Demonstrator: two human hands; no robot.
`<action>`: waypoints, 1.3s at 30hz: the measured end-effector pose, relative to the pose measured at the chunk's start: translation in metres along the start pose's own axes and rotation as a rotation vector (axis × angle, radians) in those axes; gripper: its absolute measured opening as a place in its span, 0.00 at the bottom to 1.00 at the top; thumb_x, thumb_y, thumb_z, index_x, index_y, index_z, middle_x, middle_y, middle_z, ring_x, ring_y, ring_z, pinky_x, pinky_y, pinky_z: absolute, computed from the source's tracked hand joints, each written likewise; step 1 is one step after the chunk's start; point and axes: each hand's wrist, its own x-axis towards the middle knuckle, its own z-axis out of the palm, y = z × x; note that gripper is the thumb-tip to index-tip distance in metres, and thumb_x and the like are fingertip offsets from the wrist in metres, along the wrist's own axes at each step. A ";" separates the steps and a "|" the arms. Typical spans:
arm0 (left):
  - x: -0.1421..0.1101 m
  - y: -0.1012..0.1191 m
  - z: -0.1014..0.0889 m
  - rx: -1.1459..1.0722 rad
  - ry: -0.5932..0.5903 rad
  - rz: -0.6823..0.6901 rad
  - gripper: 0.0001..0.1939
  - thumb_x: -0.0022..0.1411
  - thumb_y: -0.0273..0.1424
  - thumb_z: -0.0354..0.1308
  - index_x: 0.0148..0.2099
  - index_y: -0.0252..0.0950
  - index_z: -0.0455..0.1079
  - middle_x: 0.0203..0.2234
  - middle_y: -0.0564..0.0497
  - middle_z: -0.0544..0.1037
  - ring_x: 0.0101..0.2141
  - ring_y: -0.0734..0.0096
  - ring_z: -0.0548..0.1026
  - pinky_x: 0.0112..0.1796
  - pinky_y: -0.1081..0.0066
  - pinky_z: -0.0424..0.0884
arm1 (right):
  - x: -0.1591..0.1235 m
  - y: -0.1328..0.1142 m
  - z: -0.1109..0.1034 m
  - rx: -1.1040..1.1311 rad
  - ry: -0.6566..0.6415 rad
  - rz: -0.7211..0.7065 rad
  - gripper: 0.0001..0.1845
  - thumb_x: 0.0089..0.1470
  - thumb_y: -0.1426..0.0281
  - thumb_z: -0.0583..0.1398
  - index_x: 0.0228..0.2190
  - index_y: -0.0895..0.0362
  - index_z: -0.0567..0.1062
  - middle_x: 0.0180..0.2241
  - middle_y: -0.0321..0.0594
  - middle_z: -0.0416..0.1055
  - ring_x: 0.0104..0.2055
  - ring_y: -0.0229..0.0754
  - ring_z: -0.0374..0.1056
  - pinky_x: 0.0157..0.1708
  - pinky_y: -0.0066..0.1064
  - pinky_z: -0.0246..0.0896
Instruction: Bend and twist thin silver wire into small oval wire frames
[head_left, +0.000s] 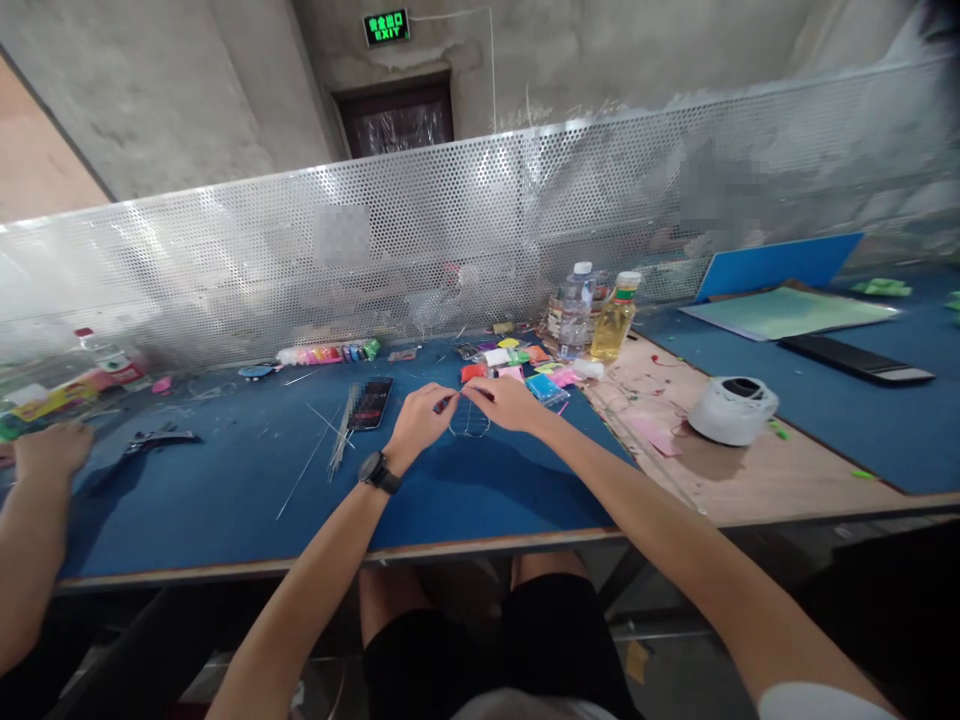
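My left hand, with a dark watch at its wrist, and my right hand meet over the blue table mat. Both sets of fingertips pinch a thin bent wire, whose rounded loop hangs below them. The exact grip points are too small to make out. Left of my left hand lie a dark phone and a bundle of straight wires. Just beyond my right hand are colourful small packets, among them blue, orange and pink ones.
A co-worker's hand rests at the far left, near pliers. Two bottles, one with yellow liquid, stand at the back right. A white rounded container sits on bare wood. A perforated metal screen borders the table's back.
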 end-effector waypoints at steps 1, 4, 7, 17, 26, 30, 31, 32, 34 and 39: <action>0.000 0.000 0.001 -0.006 0.023 -0.008 0.12 0.66 0.33 0.53 0.37 0.37 0.77 0.28 0.48 0.78 0.29 0.71 0.73 0.35 0.71 0.66 | 0.000 0.000 0.001 0.019 0.008 0.007 0.17 0.65 0.61 0.50 0.40 0.53 0.77 0.31 0.39 0.76 0.29 0.40 0.67 0.30 0.31 0.51; 0.000 0.000 0.002 -0.026 0.071 -0.037 0.12 0.66 0.35 0.54 0.34 0.37 0.77 0.27 0.48 0.78 0.28 0.71 0.73 0.34 0.71 0.66 | 0.001 0.002 0.000 0.061 0.031 0.030 0.19 0.65 0.60 0.50 0.38 0.53 0.78 0.28 0.38 0.75 0.27 0.39 0.65 0.28 0.30 0.50; 0.000 0.001 0.003 -0.031 0.091 -0.068 0.13 0.65 0.35 0.54 0.33 0.37 0.77 0.26 0.48 0.78 0.27 0.71 0.73 0.33 0.71 0.66 | 0.002 0.002 -0.001 0.082 0.048 0.030 0.20 0.65 0.59 0.50 0.33 0.55 0.78 0.23 0.37 0.72 0.25 0.38 0.63 0.27 0.30 0.48; 0.001 0.005 0.006 -0.027 0.135 -0.201 0.15 0.63 0.36 0.55 0.30 0.36 0.77 0.25 0.49 0.79 0.26 0.71 0.74 0.33 0.72 0.66 | 0.005 0.001 0.005 0.104 0.136 0.065 0.25 0.64 0.58 0.50 0.21 0.57 0.72 0.18 0.35 0.64 0.24 0.37 0.58 0.27 0.31 0.46; 0.000 0.005 0.022 -0.676 0.183 -0.746 0.18 0.57 0.44 0.59 0.28 0.34 0.74 0.23 0.49 0.78 0.24 0.69 0.76 0.27 0.71 0.73 | 0.003 -0.015 0.014 0.049 0.033 0.073 0.27 0.65 0.59 0.47 0.24 0.57 0.75 0.21 0.37 0.70 0.23 0.37 0.59 0.26 0.31 0.45; 0.004 0.006 0.027 -1.025 0.220 -0.898 0.15 0.55 0.40 0.63 0.33 0.31 0.74 0.26 0.48 0.78 0.26 0.74 0.76 0.32 0.70 0.76 | 0.003 -0.016 0.019 0.038 0.011 0.054 0.26 0.66 0.60 0.46 0.26 0.57 0.76 0.23 0.39 0.73 0.24 0.37 0.61 0.27 0.30 0.45; 0.005 0.006 0.026 -1.059 0.226 -0.901 0.14 0.55 0.39 0.64 0.34 0.31 0.73 0.27 0.48 0.78 0.26 0.75 0.76 0.32 0.71 0.76 | 0.003 -0.014 0.018 0.037 0.013 0.059 0.26 0.66 0.60 0.46 0.27 0.57 0.77 0.24 0.39 0.73 0.24 0.37 0.62 0.27 0.30 0.46; 0.006 0.005 0.024 -1.079 0.231 -0.900 0.14 0.55 0.38 0.64 0.35 0.30 0.73 0.27 0.47 0.78 0.27 0.75 0.76 0.33 0.71 0.76 | 0.003 -0.013 0.017 0.035 0.017 0.069 0.26 0.66 0.59 0.46 0.29 0.57 0.77 0.25 0.40 0.74 0.25 0.38 0.62 0.27 0.30 0.46; 0.008 0.004 0.019 -1.103 0.258 -0.908 0.13 0.56 0.37 0.64 0.35 0.29 0.73 0.28 0.46 0.78 0.28 0.76 0.77 0.35 0.72 0.76 | 0.002 -0.009 0.012 0.028 0.031 0.097 0.26 0.66 0.57 0.47 0.33 0.57 0.78 0.26 0.41 0.75 0.27 0.39 0.64 0.29 0.30 0.48; 0.010 -0.002 0.007 -1.098 0.212 -0.949 0.07 0.58 0.31 0.60 0.35 0.31 0.69 0.28 0.46 0.79 0.29 0.73 0.79 0.38 0.70 0.76 | 0.002 0.002 0.000 -0.042 0.121 0.097 0.23 0.67 0.58 0.47 0.41 0.54 0.79 0.36 0.44 0.76 0.37 0.44 0.68 0.36 0.32 0.54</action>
